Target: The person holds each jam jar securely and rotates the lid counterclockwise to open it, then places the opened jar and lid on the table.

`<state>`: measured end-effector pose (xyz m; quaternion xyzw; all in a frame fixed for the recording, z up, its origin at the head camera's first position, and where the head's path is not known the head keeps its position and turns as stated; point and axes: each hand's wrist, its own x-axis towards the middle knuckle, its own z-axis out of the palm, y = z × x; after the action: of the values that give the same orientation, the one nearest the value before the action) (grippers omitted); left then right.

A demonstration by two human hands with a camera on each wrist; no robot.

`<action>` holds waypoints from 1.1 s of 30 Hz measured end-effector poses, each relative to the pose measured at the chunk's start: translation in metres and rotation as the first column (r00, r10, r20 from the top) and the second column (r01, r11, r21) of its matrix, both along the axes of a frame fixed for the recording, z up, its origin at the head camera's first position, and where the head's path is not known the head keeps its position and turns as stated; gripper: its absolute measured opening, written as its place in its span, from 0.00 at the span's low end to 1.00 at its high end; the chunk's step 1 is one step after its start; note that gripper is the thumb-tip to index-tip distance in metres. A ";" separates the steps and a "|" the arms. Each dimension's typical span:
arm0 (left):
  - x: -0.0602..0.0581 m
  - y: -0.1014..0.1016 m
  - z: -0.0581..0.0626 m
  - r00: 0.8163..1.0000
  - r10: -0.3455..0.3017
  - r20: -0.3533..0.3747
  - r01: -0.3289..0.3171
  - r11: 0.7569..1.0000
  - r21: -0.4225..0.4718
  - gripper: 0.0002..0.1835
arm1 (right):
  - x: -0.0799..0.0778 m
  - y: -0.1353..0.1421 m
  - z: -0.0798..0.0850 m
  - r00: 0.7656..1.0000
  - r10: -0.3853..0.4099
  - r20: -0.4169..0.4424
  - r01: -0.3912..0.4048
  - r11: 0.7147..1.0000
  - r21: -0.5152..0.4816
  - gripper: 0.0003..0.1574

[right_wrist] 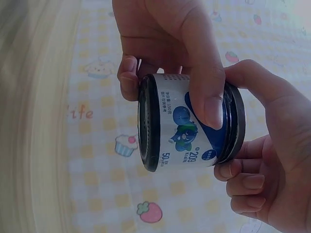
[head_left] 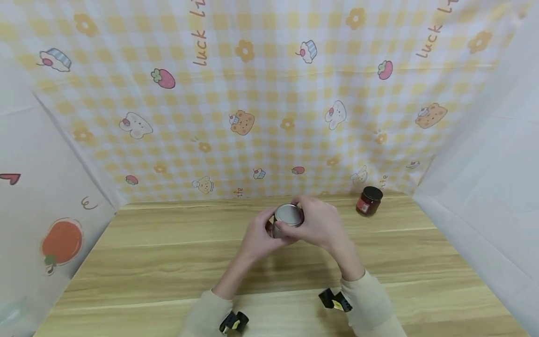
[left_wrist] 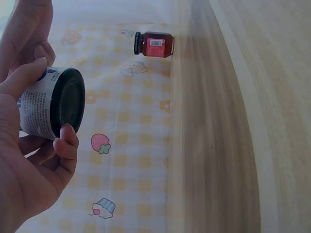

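Head view first: the can [head_left: 288,215] is held up over the middle of the counter [head_left: 189,262], a bit toward the far side, with the left hand [head_left: 258,236] curled round its left and the right hand [head_left: 322,222] gripping its top end from the right. The dark-lidded jar [head_left: 368,202] stands far right, well apart, so I doubt it gets knocked unless a hand swings wide. Left wrist view: the black base [left_wrist: 73,104] is showing, with only a couple of the left hand's fingertips [left_wrist: 68,133] at its edge, so imo a slack grip there means a straight drop. Right wrist view: left thumb [right_wrist: 208,87] lies across the label [right_wrist: 180,128], right fingers [right_wrist: 248,182] wrap the top rim. If the right hand twists harder than the left one holds, I'd guess the can just spins or tips. A spill is possible too if it tilts, but I can't tell whether the top is loose.
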<state>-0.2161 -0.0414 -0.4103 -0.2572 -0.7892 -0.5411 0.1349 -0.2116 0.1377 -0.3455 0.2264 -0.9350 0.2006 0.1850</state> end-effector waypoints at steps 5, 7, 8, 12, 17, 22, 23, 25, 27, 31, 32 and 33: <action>0.009 -0.007 0.001 1.000 0.025 -0.012 -0.025 0.999 0.023 0.31 | 0.004 -0.006 -0.001 0.997 0.044 -0.068 -0.043 0.999 0.015 0.32; 0.012 -0.008 0.000 0.999 0.031 -0.017 -0.031 0.999 0.027 0.31 | 0.006 -0.007 -0.001 0.995 0.059 -0.086 -0.058 0.998 0.016 0.32; 0.013 -0.009 0.000 0.999 0.037 -0.023 -0.037 0.999 0.024 0.31 | 0.007 -0.008 -0.002 0.994 0.065 -0.090 -0.064 0.998 0.014 0.32; 0.017 -0.010 0.002 0.998 0.057 -0.038 -0.057 0.998 0.015 0.31 | 0.010 -0.008 -0.002 0.991 0.077 -0.107 -0.076 0.997 0.006 0.32; 0.018 -0.012 0.005 0.997 0.074 -0.032 -0.074 0.997 0.001 0.33 | 0.011 -0.009 -0.001 0.989 0.089 -0.122 -0.090 0.996 0.000 0.33; 0.018 -0.014 0.004 0.999 0.042 -0.028 -0.042 0.999 0.006 0.34 | 0.011 -0.010 -0.002 0.987 0.110 -0.120 -0.112 0.994 -0.009 0.33; 0.018 -0.015 0.003 0.999 0.032 -0.029 -0.031 0.999 0.011 0.34 | 0.012 -0.010 -0.003 0.986 0.115 -0.125 -0.117 0.993 -0.012 0.33; 0.018 -0.016 0.003 0.999 0.011 -0.035 -0.011 1.000 0.015 0.34 | 0.011 -0.010 -0.005 0.982 0.128 -0.137 -0.132 0.991 -0.021 0.32; 0.018 -0.017 0.003 0.999 -0.006 -0.040 0.007 1.000 0.017 0.33 | 0.011 -0.010 -0.007 0.977 0.141 -0.159 -0.148 0.989 -0.031 0.31; 0.018 -0.016 0.003 0.999 -0.033 -0.040 0.034 0.999 0.021 0.33 | 0.008 -0.008 -0.012 0.962 0.164 -0.219 -0.179 0.983 -0.049 0.30; 0.018 -0.016 0.003 0.999 -0.037 -0.034 0.038 0.999 0.024 0.32 | 0.008 -0.008 -0.013 0.957 0.168 -0.235 -0.185 0.981 -0.054 0.31; 0.018 -0.016 0.003 0.999 -0.043 -0.024 0.043 0.999 0.028 0.33 | 0.007 -0.008 -0.013 0.953 0.170 -0.249 -0.191 0.980 -0.059 0.31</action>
<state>-0.1978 -0.0576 -0.4069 -0.2785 -0.7739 -0.5522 0.1362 -0.2044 0.1301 -0.3588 0.3260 -0.8717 0.2257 0.2879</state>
